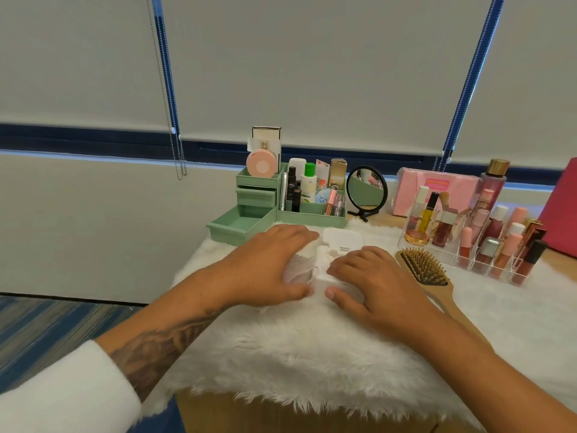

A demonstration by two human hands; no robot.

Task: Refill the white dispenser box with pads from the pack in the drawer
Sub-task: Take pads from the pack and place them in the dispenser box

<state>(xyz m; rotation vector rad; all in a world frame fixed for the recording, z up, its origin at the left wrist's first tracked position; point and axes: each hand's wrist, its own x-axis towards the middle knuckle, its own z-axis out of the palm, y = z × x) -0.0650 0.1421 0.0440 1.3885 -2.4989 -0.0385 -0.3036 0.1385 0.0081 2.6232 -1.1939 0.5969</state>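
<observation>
The left hand (pixel 265 267) is clamped on the soft, light pack of pads (pixel 298 270), at nine o'clock of the white dispenser box (pixel 338 245); the right hand (pixel 371 282) presses the box, fingers together. The pack likely crushes easily; hold its sides.

Near fur mat (pixel 312 348): open. Far side blocked: green organiser (pixel 309 210), open drawer (pixel 240 225), mirror (pixel 367 189). Right: hairbrush (pixel 426 270), acrylic rack (pixel 474 242).

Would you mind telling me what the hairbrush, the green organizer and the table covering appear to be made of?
The hairbrush looks like pale wood with a matte finish: visible tan grain and matching bristle pins. The green organizer seems moulded plastic, smooth and uniformly coloured. The table covering looks like white faux fur, long and shaggy.
</observation>
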